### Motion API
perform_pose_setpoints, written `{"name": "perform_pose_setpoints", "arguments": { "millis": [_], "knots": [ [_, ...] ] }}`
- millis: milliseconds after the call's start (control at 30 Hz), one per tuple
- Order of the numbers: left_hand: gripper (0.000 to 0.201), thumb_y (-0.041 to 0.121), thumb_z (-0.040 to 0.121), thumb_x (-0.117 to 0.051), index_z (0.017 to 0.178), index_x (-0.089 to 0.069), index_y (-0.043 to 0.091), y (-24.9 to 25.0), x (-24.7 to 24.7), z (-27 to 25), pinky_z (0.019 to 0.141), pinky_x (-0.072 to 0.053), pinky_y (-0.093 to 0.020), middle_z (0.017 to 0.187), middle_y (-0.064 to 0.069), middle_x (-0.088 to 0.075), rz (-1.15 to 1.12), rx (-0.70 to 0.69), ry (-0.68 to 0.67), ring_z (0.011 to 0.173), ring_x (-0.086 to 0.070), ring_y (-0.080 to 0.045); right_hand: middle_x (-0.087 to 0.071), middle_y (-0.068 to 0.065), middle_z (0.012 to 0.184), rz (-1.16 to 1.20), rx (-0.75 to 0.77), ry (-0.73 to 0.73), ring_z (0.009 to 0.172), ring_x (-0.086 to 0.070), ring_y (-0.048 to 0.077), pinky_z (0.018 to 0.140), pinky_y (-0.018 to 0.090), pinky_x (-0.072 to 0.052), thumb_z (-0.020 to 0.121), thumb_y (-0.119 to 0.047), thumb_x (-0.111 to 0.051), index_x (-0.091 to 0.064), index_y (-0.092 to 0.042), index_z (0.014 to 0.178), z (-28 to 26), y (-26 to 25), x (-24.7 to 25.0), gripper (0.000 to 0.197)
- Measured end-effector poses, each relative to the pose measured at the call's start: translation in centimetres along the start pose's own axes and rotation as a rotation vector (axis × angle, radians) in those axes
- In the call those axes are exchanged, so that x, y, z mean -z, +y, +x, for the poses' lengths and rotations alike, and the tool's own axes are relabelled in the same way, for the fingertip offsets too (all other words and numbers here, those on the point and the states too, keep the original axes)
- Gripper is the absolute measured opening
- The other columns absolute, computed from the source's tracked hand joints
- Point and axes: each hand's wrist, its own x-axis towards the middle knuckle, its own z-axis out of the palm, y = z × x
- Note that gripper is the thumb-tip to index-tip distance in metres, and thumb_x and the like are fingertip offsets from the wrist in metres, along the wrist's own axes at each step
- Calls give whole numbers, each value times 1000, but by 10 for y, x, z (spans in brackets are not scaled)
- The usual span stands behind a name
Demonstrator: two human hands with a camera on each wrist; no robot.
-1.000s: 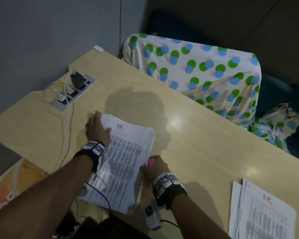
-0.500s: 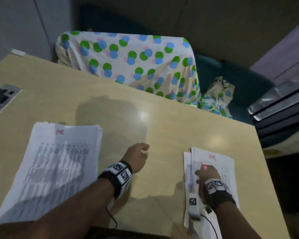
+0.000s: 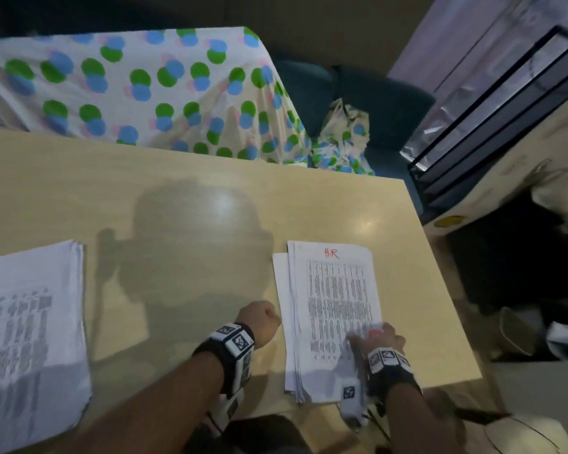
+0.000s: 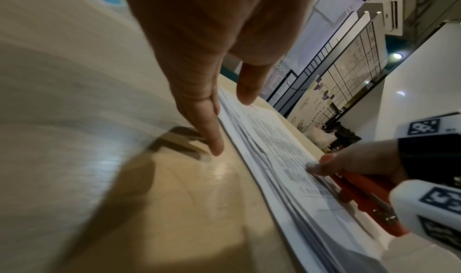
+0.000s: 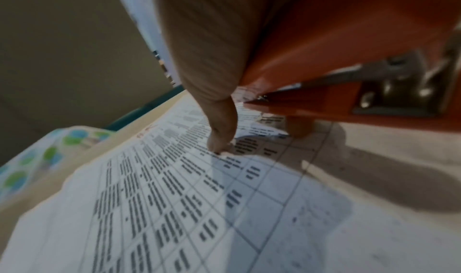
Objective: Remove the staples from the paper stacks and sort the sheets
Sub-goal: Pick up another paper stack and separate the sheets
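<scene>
A stapled paper stack (image 3: 333, 303) marked "H.R" in red lies near the table's right end. My right hand (image 3: 376, 335) grips an orange staple remover (image 4: 366, 192) and presses a fingertip (image 5: 220, 139) on the stack's lower part. The remover (image 5: 324, 64) hangs just above the sheet. My left hand (image 3: 265, 317) is at the stack's left edge, holding nothing, with straight fingers (image 4: 212, 139) touching the table beside the paper. A second printed stack (image 3: 30, 339) lies at the far left.
The wooden table (image 3: 194, 211) ends just right of the "H.R" stack. A cloth with green and blue dots (image 3: 145, 90) covers a seat behind the table. Black-framed panels (image 3: 492, 126) stand at the right.
The view has swung right. My left hand left the left stack and crossed to the right stack's edge. My right hand carried the remover onto the right stack and slid lower.
</scene>
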Motion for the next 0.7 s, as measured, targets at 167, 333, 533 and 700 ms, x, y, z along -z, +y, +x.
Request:
{"name": "perform_pose_setpoints", "arguments": {
  "millis": [167, 333, 533, 700],
  "knots": [
    [34, 23, 84, -52, 58, -30, 19, 7, -12, -1, 60, -35, -28, 64, -1, -41, -8, -15, 7, 60, -39, -20, -36, 10, 140, -55, 75, -85, 94, -46, 23, 78, 32, -42, 69, -36, -77, -35, -16, 141, 2, 0, -2, 86],
    [27, 23, 82, -56, 59, -42, 16, 9, -11, -5, 73, -53, -41, 62, -6, -48, -91, 80, 36, 66, -51, -26, -42, 18, 133, 106, -13, -98, 99, -55, 33, 88, 37, -49, 71, -43, -79, -37, -14, 137, -9, -9, 0, 83],
    [32, 32, 82, -63, 99, -63, 5, -9, 4, -4, 81, -54, -34, 101, -11, -67, -99, 163, 122, 88, -64, -27, -61, 17, 118, 343, -35, -202, 103, -64, 39, 93, 48, -53, 68, -35, -83, -37, -11, 133, -16, -48, -7, 84],
    [56, 22, 85, -63, 130, -36, 0, -13, 28, -12, 94, -46, -36, 132, -19, -51, -174, 253, 296, 114, -55, -35, -68, 7, 111, 274, 159, -238, 97, -68, 30, 91, 49, -56, 73, -34, -80, -50, -18, 129, -40, -88, -32, 66]
  ]
}}
